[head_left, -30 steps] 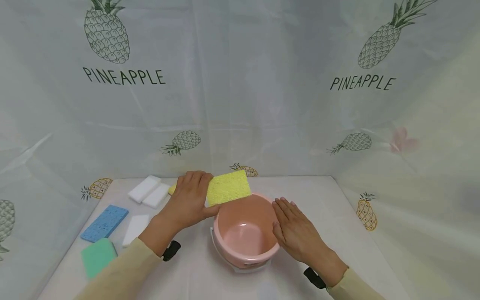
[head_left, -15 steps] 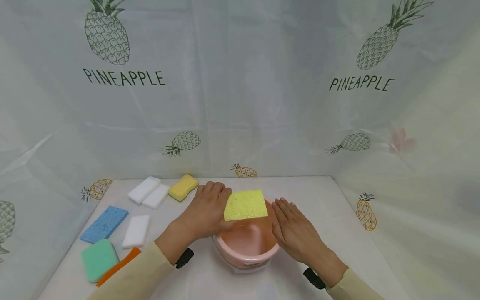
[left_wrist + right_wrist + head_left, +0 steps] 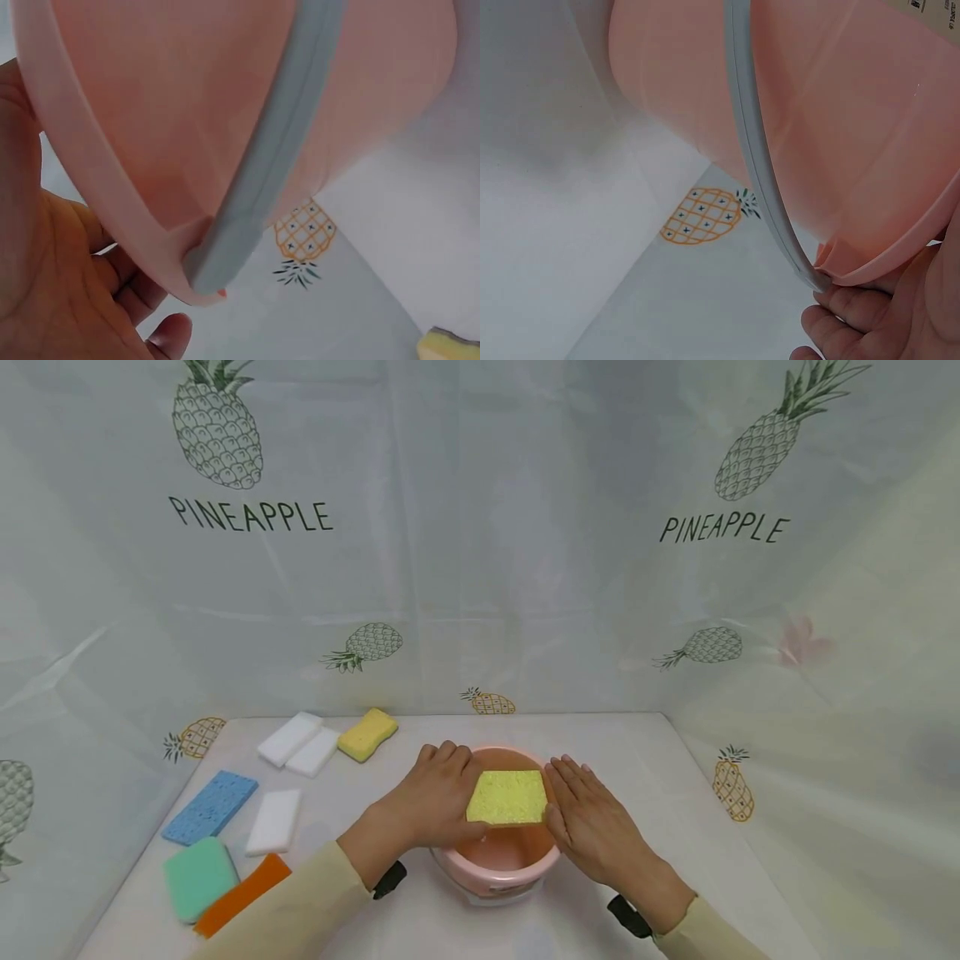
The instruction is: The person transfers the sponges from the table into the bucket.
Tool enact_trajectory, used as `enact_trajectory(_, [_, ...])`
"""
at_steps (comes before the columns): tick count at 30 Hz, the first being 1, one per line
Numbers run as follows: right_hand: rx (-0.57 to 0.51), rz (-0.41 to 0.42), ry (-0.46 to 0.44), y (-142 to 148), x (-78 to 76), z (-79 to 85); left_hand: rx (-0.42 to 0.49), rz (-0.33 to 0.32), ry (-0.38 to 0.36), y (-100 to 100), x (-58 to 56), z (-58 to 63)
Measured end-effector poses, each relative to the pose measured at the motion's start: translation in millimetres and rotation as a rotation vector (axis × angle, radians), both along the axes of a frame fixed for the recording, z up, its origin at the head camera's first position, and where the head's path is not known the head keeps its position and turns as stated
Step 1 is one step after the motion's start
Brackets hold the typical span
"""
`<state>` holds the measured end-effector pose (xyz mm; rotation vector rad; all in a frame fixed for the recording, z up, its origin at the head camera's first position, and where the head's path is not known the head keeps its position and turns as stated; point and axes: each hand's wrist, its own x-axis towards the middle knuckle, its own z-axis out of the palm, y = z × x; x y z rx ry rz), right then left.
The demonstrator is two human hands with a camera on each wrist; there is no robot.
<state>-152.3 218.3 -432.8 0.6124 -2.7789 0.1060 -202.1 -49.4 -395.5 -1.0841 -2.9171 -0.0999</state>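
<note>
In the head view, my left hand (image 3: 442, 797) holds a flat yellow sponge (image 3: 508, 797) by its left end, thumb below, over the mouth of a pink bucket (image 3: 495, 878). The sponge lies roughly level, about at the rim. My right hand (image 3: 600, 822) rests against the right side of the rim with its fingers straight. The left wrist view has the left hand (image 3: 67, 277) beside the rim and the grey bucket handle (image 3: 277, 112); the sponge is hidden there. In the right wrist view, the right hand's fingers (image 3: 855, 304) touch the rim near the handle joint.
Left of the bucket lie several sponges: a small yellow sponge (image 3: 367, 735), white sponges (image 3: 291, 739), a blue sponge (image 3: 210, 807), a green sponge (image 3: 198, 878) and an orange sponge (image 3: 242, 896). A pineapple-print curtain (image 3: 487, 568) hangs behind the white table (image 3: 637, 760).
My left hand has carried the yellow sponge rightward and down, from the bucket's back left to over its mouth. The right hand stays on the rim. The orange sponge has come into view.
</note>
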Motion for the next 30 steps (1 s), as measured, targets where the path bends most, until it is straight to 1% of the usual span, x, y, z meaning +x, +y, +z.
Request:
enact_trajectory(4, [-0.006, 0.003, -0.001, -0.5, -0.1, -0.2, -0.026, 0.002, -0.013, 1.2, 0.1, -3.3])
enact_trajectory(8, [-0.004, 0.001, -0.002, -1.1, -0.2, -0.1, -0.072, -0.018, 0.008, 2.1, -1.1, -7.6])
enact_trajectory(13, [-0.005, 0.000, 0.001, -1.6, -0.7, -0.4, -0.119, -0.026, 0.025, 4.4, -1.7, -8.6])
enact_trajectory(23, [-0.010, 0.003, -0.001, -1.2, -0.2, -0.3, -0.128, -0.025, 0.036, 5.9, -2.0, -8.4])
enact_trajectory(30, [-0.011, 0.010, 0.013, -1.1, -0.8, -0.7, -0.125, -0.018, 0.037, 5.5, -1.0, -9.1])
